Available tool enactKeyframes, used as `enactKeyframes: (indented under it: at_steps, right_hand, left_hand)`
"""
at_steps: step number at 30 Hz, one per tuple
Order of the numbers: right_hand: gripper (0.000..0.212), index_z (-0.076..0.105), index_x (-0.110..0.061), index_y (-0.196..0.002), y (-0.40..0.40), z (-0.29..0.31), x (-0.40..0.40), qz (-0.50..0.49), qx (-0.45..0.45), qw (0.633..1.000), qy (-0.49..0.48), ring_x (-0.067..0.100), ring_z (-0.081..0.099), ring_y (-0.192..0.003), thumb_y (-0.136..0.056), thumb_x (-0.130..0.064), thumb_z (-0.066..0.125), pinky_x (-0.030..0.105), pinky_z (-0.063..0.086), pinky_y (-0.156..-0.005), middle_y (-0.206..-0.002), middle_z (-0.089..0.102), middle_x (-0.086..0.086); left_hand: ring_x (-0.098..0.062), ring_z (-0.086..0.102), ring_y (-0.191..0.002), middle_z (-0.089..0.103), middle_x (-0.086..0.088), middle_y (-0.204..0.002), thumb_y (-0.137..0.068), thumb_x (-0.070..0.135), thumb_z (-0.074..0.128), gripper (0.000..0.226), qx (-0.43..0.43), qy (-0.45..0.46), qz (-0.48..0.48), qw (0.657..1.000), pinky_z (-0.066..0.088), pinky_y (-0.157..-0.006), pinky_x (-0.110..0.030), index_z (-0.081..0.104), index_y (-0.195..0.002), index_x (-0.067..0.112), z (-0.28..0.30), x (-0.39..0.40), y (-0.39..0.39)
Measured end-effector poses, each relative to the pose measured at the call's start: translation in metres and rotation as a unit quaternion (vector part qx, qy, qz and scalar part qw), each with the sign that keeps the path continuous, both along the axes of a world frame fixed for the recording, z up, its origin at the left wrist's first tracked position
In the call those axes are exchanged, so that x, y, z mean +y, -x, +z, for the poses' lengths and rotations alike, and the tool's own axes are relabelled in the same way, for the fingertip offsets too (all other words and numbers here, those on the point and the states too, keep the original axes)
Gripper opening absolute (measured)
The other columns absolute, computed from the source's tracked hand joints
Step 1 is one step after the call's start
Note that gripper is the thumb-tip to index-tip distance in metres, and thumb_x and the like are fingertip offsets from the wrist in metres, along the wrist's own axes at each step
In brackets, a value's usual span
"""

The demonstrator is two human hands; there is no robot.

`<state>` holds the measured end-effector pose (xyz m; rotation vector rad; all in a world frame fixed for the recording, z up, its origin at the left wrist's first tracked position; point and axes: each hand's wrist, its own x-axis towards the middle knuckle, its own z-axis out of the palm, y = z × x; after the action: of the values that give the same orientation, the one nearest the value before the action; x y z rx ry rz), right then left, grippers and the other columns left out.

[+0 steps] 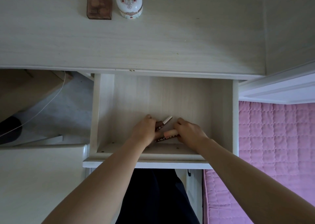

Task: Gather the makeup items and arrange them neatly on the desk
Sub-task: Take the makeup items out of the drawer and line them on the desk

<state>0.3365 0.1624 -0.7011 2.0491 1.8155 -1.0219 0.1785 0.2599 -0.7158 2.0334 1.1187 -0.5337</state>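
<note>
Both my hands reach into the open desk drawer [105, 108]. My left hand [144, 130] curls round brown makeup tubes [159, 126]; a white-capped tube [167, 120] sticks out past its fingers. My right hand [189, 131] grips a peach-coloured makeup tube [170, 133], and a brown tube [162, 139] lies under it near the drawer's front. On the desk top [170, 36], at the far left, lie a brown makeup palette [99, 6] and a white ornamented egg-shaped box [129, 1].
A pink quilted bed cover [272, 138] lies to the right of the drawer. At the left a white cable [51, 99] runs across the floor beside a brown box [25, 90]. A white surface [42, 181] lies at the lower left.
</note>
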Motion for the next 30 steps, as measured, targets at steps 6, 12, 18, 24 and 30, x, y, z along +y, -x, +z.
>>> enactKeyframes:
  at_steps: [6,12,18,24,30]
  right_hand:
    - [0.024,0.046,-0.015,-0.106,-0.007,0.027,-0.003,-0.084,0.022,0.996,0.032,0.030,0.061,-0.093,-0.084,-0.018,0.055,0.034,0.045,-0.069,-0.103,0.062,0.006]
    - [0.023,0.052,-0.020,-0.108,-0.013,0.067,-0.012,-0.258,0.120,0.959,0.011,0.023,0.061,-0.074,-0.085,-0.017,0.054,0.034,0.050,-0.065,-0.089,0.063,0.003]
    - [0.012,0.056,-0.015,-0.097,-0.005,0.107,-0.015,-0.416,0.204,0.886,0.010,0.018,0.055,-0.070,-0.085,-0.013,0.056,0.025,0.041,-0.056,-0.083,0.060,0.005]
    - [0.015,0.057,-0.009,-0.104,0.000,0.148,-0.012,-0.512,0.308,0.801,-0.017,0.016,0.056,-0.067,-0.090,-0.006,0.051,0.025,0.046,-0.055,-0.085,0.066,0.007]
    - [0.009,0.056,-0.006,-0.101,-0.003,0.181,0.010,-0.550,0.378,0.741,-0.070,0.015,0.059,-0.062,-0.096,-0.011,0.051,0.026,0.054,-0.058,-0.083,0.062,0.009]
  left_hand:
    - [-0.027,0.054,-0.069,0.050,0.002,-0.071,-0.082,0.023,0.066,0.023,-0.071,0.002,0.130,0.989,0.036,-0.057,-0.030,0.044,-0.083,0.019,0.028,0.007,0.007]
    - [-0.021,0.050,-0.056,0.053,-0.002,-0.061,-0.088,0.019,0.060,0.019,-0.123,0.001,0.230,0.965,0.038,-0.052,-0.023,0.047,-0.075,0.013,0.062,0.000,0.009]
    - [-0.021,0.053,-0.058,0.065,-0.003,-0.073,-0.094,0.012,0.054,0.014,-0.176,0.094,0.333,0.922,0.042,-0.059,-0.030,0.054,-0.080,0.013,0.101,-0.018,0.003]
    - [-0.014,0.055,-0.059,0.066,-0.005,-0.078,-0.097,0.007,0.049,0.007,-0.257,0.176,0.448,0.838,0.046,-0.052,-0.022,0.055,-0.094,0.008,0.151,-0.030,-0.009]
    - [-0.017,0.060,-0.061,0.065,-0.009,-0.083,-0.096,0.005,0.051,0.006,-0.278,0.163,0.452,0.832,0.047,-0.051,-0.028,0.056,-0.092,0.007,0.177,-0.012,-0.025]
